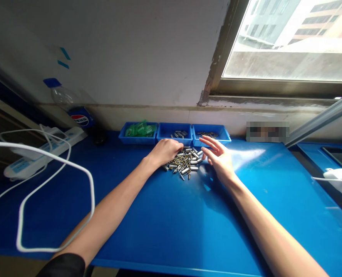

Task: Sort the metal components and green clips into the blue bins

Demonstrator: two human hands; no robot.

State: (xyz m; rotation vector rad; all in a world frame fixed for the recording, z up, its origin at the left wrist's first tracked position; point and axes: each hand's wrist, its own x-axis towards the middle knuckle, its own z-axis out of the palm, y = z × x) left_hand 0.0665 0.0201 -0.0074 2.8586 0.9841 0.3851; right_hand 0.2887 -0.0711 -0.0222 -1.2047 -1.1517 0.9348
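Note:
A loose pile of small metal parts (185,161), silver cylinders mixed with thin brass-coloured pins, lies on the blue tabletop (165,223). My left hand (167,150) is over the pile's upper left side with its fingers curled closed; whatever they may hold is hidden. At the right edge of the pile, my right hand (218,157) hovers with fingers spread and nothing visible in them. Behind the pile stand three blue bins in a row. The middle bin (163,135) holds a few silver cylinders, and the right bin (223,135) holds thin dark pins.
Green plastic packets (140,129) fill the left bin (123,135). Further left are a cola bottle (81,115), a white power strip (23,167) and a looping white cable (91,192). A metal bar (321,119) slants at the right, near a phone (340,157). A wall and window rise behind.

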